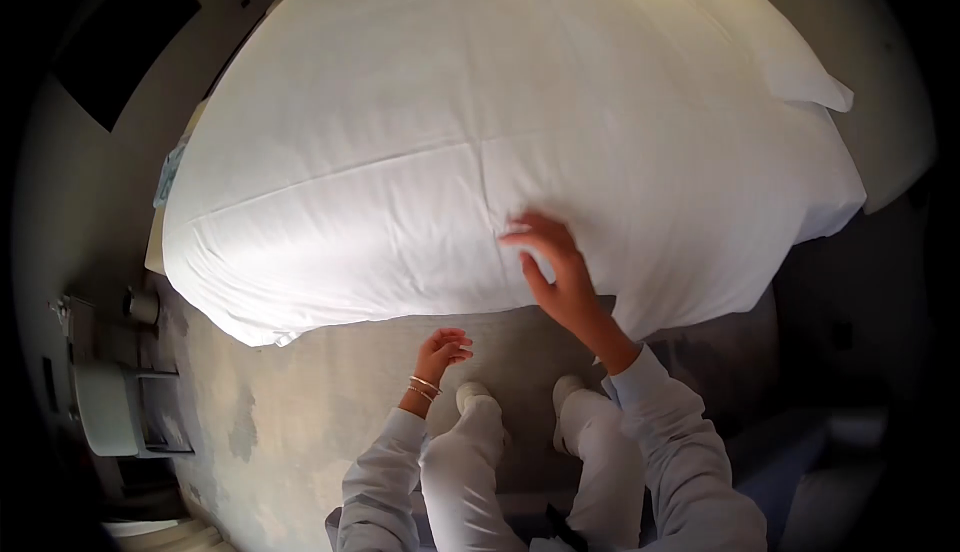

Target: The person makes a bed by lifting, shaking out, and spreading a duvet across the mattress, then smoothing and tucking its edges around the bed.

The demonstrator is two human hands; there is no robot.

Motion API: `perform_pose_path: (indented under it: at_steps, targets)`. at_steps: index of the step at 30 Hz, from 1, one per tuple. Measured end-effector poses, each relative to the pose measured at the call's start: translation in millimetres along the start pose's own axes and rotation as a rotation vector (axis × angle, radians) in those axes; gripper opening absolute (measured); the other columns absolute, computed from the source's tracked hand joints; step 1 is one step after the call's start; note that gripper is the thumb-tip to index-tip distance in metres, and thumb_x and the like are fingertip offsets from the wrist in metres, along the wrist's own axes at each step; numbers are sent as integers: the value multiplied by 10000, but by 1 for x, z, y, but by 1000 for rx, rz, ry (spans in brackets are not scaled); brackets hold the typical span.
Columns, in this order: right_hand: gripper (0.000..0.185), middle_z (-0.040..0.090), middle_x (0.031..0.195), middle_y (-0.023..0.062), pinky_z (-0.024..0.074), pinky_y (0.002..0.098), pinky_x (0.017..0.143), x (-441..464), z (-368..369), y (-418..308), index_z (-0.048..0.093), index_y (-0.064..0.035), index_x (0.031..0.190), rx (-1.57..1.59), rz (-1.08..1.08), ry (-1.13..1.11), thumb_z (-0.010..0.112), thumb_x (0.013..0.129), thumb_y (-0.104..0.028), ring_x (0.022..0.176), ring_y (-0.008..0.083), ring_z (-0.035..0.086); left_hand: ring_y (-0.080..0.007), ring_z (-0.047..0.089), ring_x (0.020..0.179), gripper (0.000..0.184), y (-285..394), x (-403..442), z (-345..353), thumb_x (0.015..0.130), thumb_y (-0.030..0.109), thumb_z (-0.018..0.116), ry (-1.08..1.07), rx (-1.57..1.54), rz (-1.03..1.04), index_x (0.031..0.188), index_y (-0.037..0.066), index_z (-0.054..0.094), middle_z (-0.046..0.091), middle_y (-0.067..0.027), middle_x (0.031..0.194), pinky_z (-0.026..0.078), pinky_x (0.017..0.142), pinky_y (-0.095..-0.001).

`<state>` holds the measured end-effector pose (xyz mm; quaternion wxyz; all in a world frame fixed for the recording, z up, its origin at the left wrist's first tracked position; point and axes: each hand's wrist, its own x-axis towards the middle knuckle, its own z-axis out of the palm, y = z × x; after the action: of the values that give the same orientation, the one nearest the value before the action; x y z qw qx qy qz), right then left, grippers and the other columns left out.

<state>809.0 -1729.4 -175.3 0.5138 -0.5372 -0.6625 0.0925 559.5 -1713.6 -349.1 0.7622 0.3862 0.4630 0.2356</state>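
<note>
A wide bed covered by a white sheet (400, 122) fills the upper part of the view, with creases running across it and its near edge hanging loosely. My right hand (556, 267) is over the near part of the sheet, fingers apart and curved, holding nothing; whether it touches the cloth I cannot tell. Lower and to the left, my left hand (441, 353) hangs over the floor in front of the bed, its fingers loosely bent and apart with nothing in them. Bracelets circle the left wrist.
A light chair (108, 409) stands at the lower left, with a small bin (142, 305) above it. A dark screen (128, 37) is on the left wall. My shoes and white trousers are over the patterned floor (280, 402). Dark furniture sits at the lower right.
</note>
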Motion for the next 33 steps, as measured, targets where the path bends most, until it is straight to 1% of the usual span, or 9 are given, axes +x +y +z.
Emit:
perform_pose_path:
  at_steps: [2, 6, 10, 18, 24, 27, 28, 31, 33]
  targets:
    - [358, 400, 1232, 129, 182, 507, 965, 45, -3, 3, 512, -98, 1091, -451, -32, 106, 514, 733, -77, 1163, 345, 325, -195, 603, 698, 228, -28, 18, -23, 750, 11, 468, 104, -76, -45, 975, 20, 502, 592, -108, 869, 490, 621, -272]
    - [260, 396, 1237, 128, 207, 501, 959, 34, 82, 37, 536, -80, 995, -432, -115, -200, 522, 737, -117, 1172, 322, 321, -162, 601, 669, 189, -47, 20, -46, 766, 28, 437, 404, -60, -108, 940, 28, 511, 603, -91, 837, 451, 543, -229]
    - [155, 445, 1195, 88, 308, 430, 929, -41, 112, 3, 561, -91, 919, 92, -176, -1478, 500, 781, -126, 1122, 253, 394, -146, 588, 662, 184, 2, -12, -37, 776, 72, 468, 294, -221, -187, 952, 43, 513, 600, -74, 822, 458, 572, -232]
    - [247, 506, 1117, 100, 314, 362, 933, 174, 84, -136, 546, -90, 1035, 340, 145, -1070, 490, 797, -64, 1094, 250, 426, -140, 576, 571, 172, 88, -109, -88, 783, 92, 448, 399, -259, -314, 930, 63, 533, 605, -53, 773, 445, 499, -243]
    - [328, 416, 1214, 148, 243, 441, 963, 277, 222, -150, 479, -76, 1124, -115, -146, -466, 494, 798, -99, 1157, 319, 343, -150, 582, 587, 158, 117, -150, -185, 807, 115, 429, 644, -692, -249, 938, 94, 514, 596, -46, 744, 458, 518, -255]
    - [386, 367, 1249, 177, 222, 459, 968, 268, 338, -143, 434, -74, 1174, -325, 93, -157, 504, 801, -150, 1190, 322, 292, -171, 580, 663, 178, 110, -156, -263, 812, 165, 440, 679, -815, -308, 955, 94, 517, 586, -58, 807, 467, 567, -280]
    - [443, 342, 1260, 199, 218, 477, 962, 239, 390, -137, 389, -73, 1213, -324, -63, -240, 507, 802, -188, 1204, 321, 264, -186, 580, 717, 204, 106, -155, -297, 808, 195, 449, 697, -891, -349, 970, 96, 523, 580, -58, 844, 470, 607, -296]
    - [337, 525, 1058, 94, 321, 391, 918, 153, 503, -234, 539, -133, 1065, 288, -153, -1507, 572, 748, -244, 1071, 264, 436, -197, 563, 824, 320, 77, -148, -380, 818, 329, 444, 770, -1046, -280, 1044, 110, 502, 567, -63, 953, 452, 692, -310]
    - [235, 560, 968, 50, 398, 337, 832, 121, 537, -258, 564, -92, 984, 373, -303, -1374, 558, 760, -162, 944, 201, 504, -200, 554, 860, 371, 64, -134, -432, 818, 379, 442, 803, -1140, -205, 1077, 117, 489, 560, -65, 996, 444, 725, -314]
